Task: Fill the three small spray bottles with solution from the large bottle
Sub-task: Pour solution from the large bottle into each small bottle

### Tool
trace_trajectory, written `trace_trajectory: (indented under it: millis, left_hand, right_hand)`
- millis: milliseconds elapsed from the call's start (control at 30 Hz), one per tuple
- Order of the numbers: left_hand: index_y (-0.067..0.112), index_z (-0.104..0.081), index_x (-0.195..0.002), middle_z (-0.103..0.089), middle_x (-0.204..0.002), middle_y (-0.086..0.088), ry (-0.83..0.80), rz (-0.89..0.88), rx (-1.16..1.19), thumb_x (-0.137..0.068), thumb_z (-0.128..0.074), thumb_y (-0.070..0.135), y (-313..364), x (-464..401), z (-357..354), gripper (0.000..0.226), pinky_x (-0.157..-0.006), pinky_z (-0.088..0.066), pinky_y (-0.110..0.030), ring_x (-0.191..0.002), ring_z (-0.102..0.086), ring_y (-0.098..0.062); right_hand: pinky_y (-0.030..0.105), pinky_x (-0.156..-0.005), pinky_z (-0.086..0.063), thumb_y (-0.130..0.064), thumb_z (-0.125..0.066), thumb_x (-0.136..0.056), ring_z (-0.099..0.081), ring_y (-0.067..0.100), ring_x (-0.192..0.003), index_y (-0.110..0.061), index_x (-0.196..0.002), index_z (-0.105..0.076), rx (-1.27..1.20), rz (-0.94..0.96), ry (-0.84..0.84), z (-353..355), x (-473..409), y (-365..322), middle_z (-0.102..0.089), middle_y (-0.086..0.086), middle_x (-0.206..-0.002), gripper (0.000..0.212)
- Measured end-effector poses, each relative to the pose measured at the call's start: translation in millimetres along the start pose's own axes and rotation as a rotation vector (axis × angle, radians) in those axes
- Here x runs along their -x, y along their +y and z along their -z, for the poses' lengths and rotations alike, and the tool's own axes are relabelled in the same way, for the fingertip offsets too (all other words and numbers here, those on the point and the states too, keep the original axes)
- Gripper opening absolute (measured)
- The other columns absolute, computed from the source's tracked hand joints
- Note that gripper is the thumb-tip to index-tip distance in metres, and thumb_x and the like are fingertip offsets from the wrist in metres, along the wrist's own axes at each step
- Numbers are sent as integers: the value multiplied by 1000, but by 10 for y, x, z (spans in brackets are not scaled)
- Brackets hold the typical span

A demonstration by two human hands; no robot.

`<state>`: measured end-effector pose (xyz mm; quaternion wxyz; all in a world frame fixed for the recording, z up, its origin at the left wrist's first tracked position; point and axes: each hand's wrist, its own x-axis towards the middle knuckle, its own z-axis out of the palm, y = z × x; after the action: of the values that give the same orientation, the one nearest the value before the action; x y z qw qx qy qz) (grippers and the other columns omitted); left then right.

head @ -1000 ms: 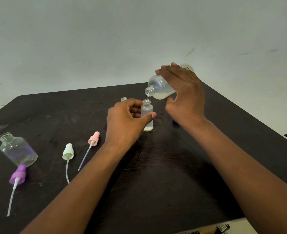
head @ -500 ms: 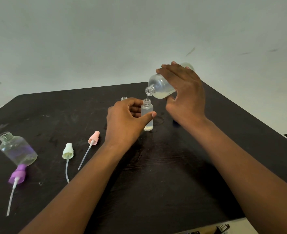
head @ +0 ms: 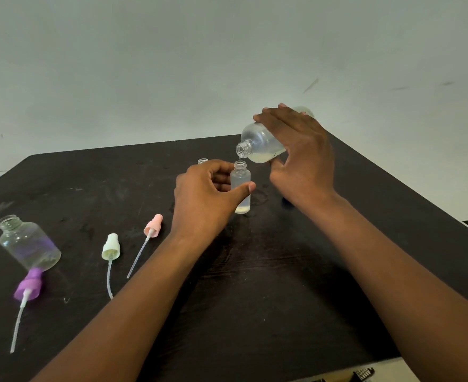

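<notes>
Hardly anything is shifting between the earlier pictures and this one: the large frosted clear plastic bottle is dipping its open neck a touch lower, and a thin thread of liquid is now showing between that neck and the mouth below it. The right hand is gripping this large bottle from above, fingers curled over its body and thumb underneath, holding it tilted nearly on its side with the neck pointing left and down. A pale yellowish solution is pooling along its lower wall.

Directly under the neck, a small clear cylindrical spray bottle is standing upright on the dark wooden table, uncapped, with a shallow layer of pale liquid at its bottom. The left hand is holding it steady, thumb pressing across its front and fingers curling round its far side.

Behind the left hand, the open neck of a second small clear bottle is peeking out; the rest of it is hidden. Toward the table's left edge, a wider clear round-shouldered bottle is standing without a cap. Just in front of it, a purple spray pump with a white dip tube is lying on the table. Farther right, a pale green spray pump with its tube and a pink spray pump with its tube are lying side by side, apart from each other.
</notes>
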<state>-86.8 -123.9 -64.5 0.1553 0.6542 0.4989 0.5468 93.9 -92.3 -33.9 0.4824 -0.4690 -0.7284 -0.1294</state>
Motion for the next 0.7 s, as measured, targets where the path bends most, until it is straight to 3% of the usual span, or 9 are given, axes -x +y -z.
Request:
trace_trajectory:
  millis: [133,267,400,700]
  left_hand:
    - [26,-79,-103,-70,-78,24,6,2,6,-75,-96,33,18,1,5,34,-67,-53,-5,-74,-70,11]
    - [37,-74,-95,-72,-79,24,9,3,31,-75,-96,32,59,8,20,30,-68,-54,-6,-74,-71,8]
    - [38,-75,-95,-74,-80,24,16,14,42,-76,-96,33,105,-13,67,29,-69,-55,-8,-74,-71,6]
    - [39,-76,-98,-78,-86,22,140,3,142,-78,-89,35,176,-140,334,24,-73,-56,-11,-79,-74,1]
  right_hand:
    - [49,-116,-42,11,-70,-70,-51,20,-143,-20,-137,-66,-7,4,13,5,-7,5,-64,-4,-142,73]
    - [47,-111,-46,5,-75,-69,-55,18,-138,-22,-136,-66,-31,-25,33,8,-15,-2,-67,-6,-138,74]
    - [47,-100,-53,-8,-86,-68,-62,20,-125,-22,-138,-64,-50,-61,58,12,-20,-24,-68,-4,-135,74]
    - [45,-97,-53,-36,-91,-73,-61,21,-115,-23,-138,-60,-100,-167,71,47,-40,-46,-68,-6,-128,74]
